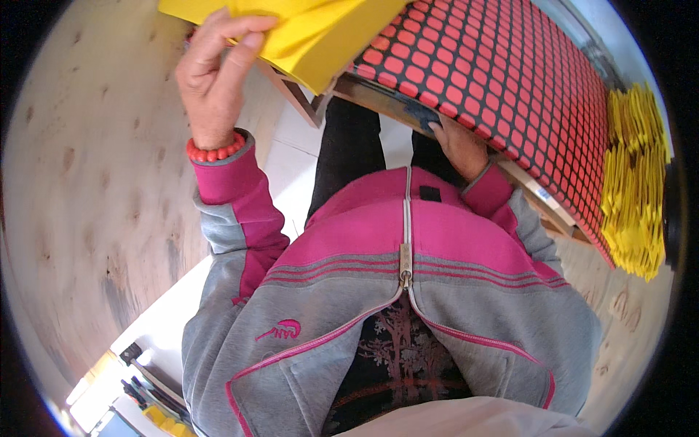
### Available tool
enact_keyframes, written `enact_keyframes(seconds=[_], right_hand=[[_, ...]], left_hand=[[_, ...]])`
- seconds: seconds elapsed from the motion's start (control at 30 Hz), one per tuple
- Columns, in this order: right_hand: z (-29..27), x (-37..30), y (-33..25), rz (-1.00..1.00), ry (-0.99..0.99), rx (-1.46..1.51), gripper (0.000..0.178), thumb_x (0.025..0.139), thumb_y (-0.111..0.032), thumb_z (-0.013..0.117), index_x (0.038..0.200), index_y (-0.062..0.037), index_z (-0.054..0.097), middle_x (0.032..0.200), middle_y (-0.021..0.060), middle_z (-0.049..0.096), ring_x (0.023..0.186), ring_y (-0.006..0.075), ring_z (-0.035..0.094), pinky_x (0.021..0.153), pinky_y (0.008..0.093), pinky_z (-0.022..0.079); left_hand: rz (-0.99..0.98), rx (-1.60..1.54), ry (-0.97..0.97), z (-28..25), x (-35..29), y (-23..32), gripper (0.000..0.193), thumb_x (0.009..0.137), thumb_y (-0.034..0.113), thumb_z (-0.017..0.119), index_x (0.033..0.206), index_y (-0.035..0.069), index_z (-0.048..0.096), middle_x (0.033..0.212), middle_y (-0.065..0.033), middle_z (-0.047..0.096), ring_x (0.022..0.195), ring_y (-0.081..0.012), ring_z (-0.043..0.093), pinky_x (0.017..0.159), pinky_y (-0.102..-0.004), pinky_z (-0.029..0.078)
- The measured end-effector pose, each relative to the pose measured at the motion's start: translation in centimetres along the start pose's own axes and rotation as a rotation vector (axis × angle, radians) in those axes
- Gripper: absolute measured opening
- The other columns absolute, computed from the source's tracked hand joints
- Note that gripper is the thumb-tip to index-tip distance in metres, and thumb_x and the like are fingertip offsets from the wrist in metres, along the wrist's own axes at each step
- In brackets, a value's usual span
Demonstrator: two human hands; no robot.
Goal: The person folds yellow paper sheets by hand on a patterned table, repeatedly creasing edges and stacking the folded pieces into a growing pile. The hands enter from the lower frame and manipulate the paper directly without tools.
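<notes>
My left hand (217, 79), with a red bead bracelet (217, 151) at the wrist, is at the yellow fabric (320, 36) at the top of the view. Its thumb and forefinger come together at the fabric's left part, in a pinch. The fabric lies over the table's left end and has folds in it. My right hand (464, 149) reaches in under the table's near edge, beside a dark bluish thing (415, 111) in the gap there. Its thumb shows, but the other fingers are mostly hidden.
A red-and-black patterned cover (502, 65) lies over the table. Stacked yellow pieces (635, 182) sit at its right end. A wooden table leg (297, 91) stands near my legs. A pale wooden board (87, 182) fills the left side. Assorted items (156, 393) lie at lower left.
</notes>
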State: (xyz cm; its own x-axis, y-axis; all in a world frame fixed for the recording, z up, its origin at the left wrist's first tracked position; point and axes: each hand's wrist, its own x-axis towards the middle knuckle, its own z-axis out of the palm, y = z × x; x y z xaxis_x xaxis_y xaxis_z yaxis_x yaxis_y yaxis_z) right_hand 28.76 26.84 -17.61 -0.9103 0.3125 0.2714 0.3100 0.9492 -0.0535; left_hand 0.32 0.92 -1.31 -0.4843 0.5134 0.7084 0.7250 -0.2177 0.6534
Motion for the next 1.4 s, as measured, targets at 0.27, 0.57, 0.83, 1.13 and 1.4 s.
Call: enact_keyframes(seconds=[0.27,0.57,0.83,1.13,1.4], right_hand=[[3.8,1.1,2.0,0.029,0.144,0.231,0.035,0.095,-0.023,0.068,0.124,-0.005,0.067,0.121,0.0199,0.065,0.116,0.039,0.059,0.098,0.0503,0.046],[-4.0,0.3,-2.1,-0.054,-0.134,0.213,0.039,0.091,-0.022,0.071,0.122,-0.0017,0.062,0.115,0.0214,0.065,0.108,0.0409,0.062,0.09,0.049,0.05],[-17.5,7.1,-7.6,-0.538,0.019,0.808,0.013,0.085,-0.008,0.075,0.091,-0.0043,0.064,0.09,0.011,0.067,0.079,0.0306,0.067,0.067,0.0368,0.054],[-18.6,16.7,-12.6,-0.725,0.316,0.604,0.02,0.086,-0.006,0.072,0.104,-0.004,0.066,0.103,0.0125,0.069,0.095,0.0313,0.068,0.08,0.0373,0.054],[-17.0,17.7,-12.6,-0.719,0.395,0.514,0.016,0.085,-0.012,0.071,0.098,-0.0076,0.063,0.093,0.0105,0.066,0.088,0.0323,0.066,0.073,0.0409,0.054]], left_hand=[[0.04,0.046,-0.077,0.2,1.1,2.0,0.022,0.095,-0.002,0.058,0.107,0.003,0.075,0.099,-0.0053,0.068,0.094,-0.0171,0.064,0.084,-0.0271,0.048],[0.048,0.031,-0.083,0.1,0.7,1.7,0.023,0.093,-0.005,0.057,0.103,0.003,0.076,0.109,-0.0099,0.07,0.102,-0.0215,0.066,0.09,-0.0294,0.049],[0.073,0.039,-0.105,-0.1,0.8,1.3,0.022,0.094,-0.005,0.057,0.104,0.003,0.075,0.109,-0.0101,0.07,0.102,-0.0214,0.066,0.088,-0.0285,0.049],[0.039,-0.012,-0.114,-0.5,1.0,1.1,0.025,0.097,-0.004,0.053,0.109,0.003,0.074,0.104,-0.0078,0.069,0.098,-0.0181,0.065,0.085,-0.0263,0.049],[0.024,-0.061,-0.149,-0.8,1.0,1.2,0.022,0.093,-0.001,0.056,0.107,0.001,0.073,0.105,-0.0084,0.068,0.098,-0.018,0.065,0.086,-0.0279,0.049]])
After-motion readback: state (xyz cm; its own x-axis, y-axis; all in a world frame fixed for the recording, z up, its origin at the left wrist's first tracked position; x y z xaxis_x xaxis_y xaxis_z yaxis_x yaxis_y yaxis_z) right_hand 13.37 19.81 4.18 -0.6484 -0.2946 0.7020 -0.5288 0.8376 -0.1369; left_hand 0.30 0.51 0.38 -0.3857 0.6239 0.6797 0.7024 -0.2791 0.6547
